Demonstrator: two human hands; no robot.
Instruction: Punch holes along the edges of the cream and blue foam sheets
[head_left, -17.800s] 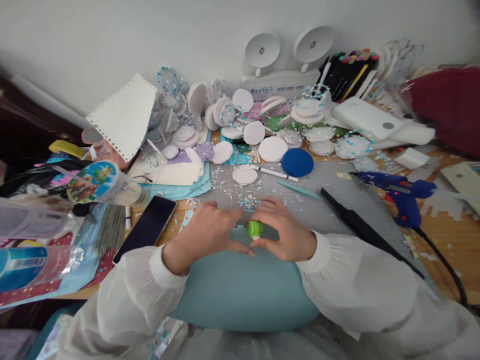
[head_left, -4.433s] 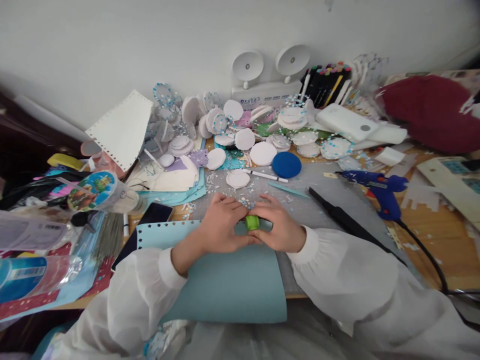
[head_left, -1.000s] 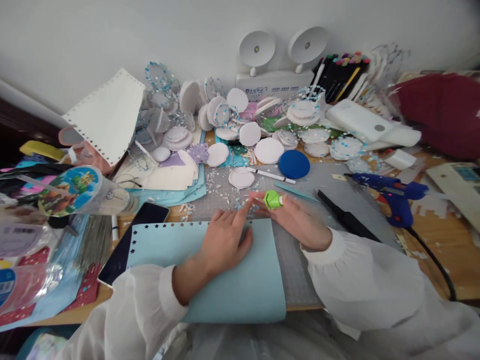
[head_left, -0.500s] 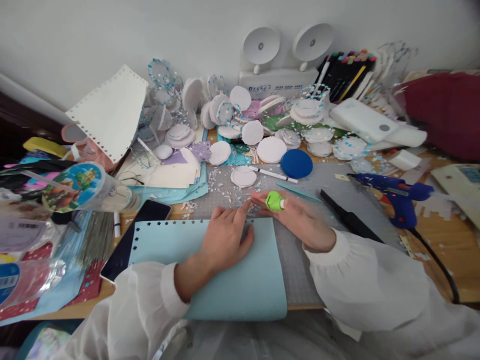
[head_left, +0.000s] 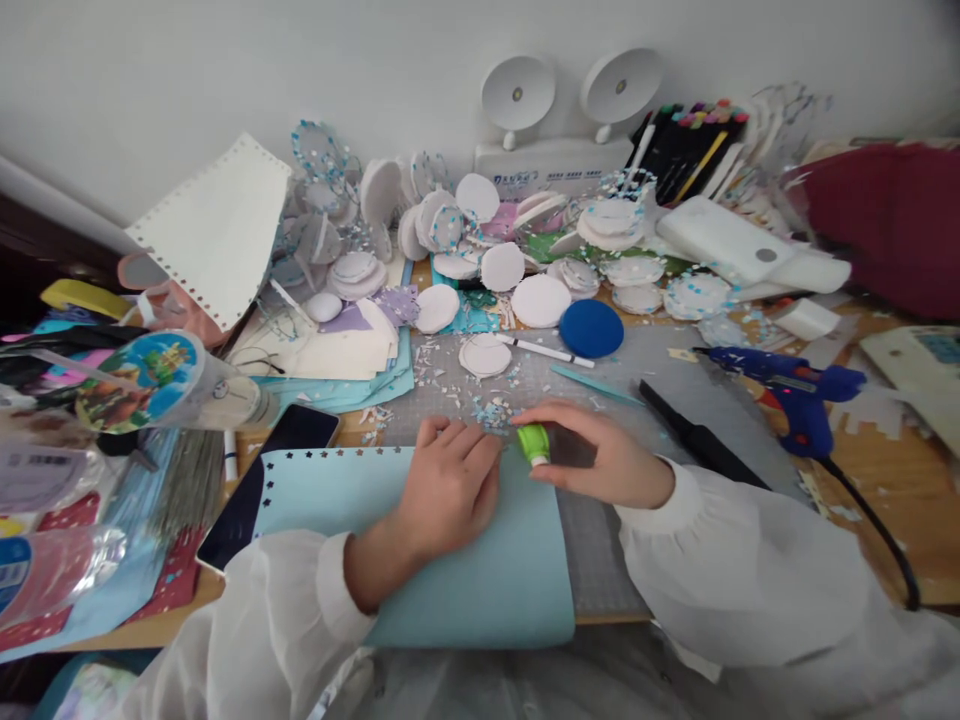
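A light-blue sheet of paper (head_left: 465, 590) lies before me, with flower-shaped holes along its far edge and upper left side. My left hand (head_left: 454, 485) is closed over the far part of the sheet, fingers curled at its edge and thumb tucked in. Between thumb and fingers, my right hand (head_left: 592, 450) pinches a small green craft punch (head_left: 534, 443) at the sheet's far right corner. Whether the paper sits in the punch's slot I cannot tell. Small blue and white paper bits (head_left: 491, 410) lie just beyond the edge.
Beneath is a grey cutting mat (head_left: 600, 560). A blue glue gun (head_left: 799, 385) and black tool (head_left: 697, 435) lie right; a phone (head_left: 300, 430) and plastic cup (head_left: 172, 385) left. White discs (head_left: 541, 300), a blue disc (head_left: 592, 328) and a pen (head_left: 547, 350) are beyond.
My right hand has turned and drawn slightly nearer; the punch, earlier against the flattened hand, is now pinched at the paper's edge. My left fingers have curled in. The paper bits have come into view.
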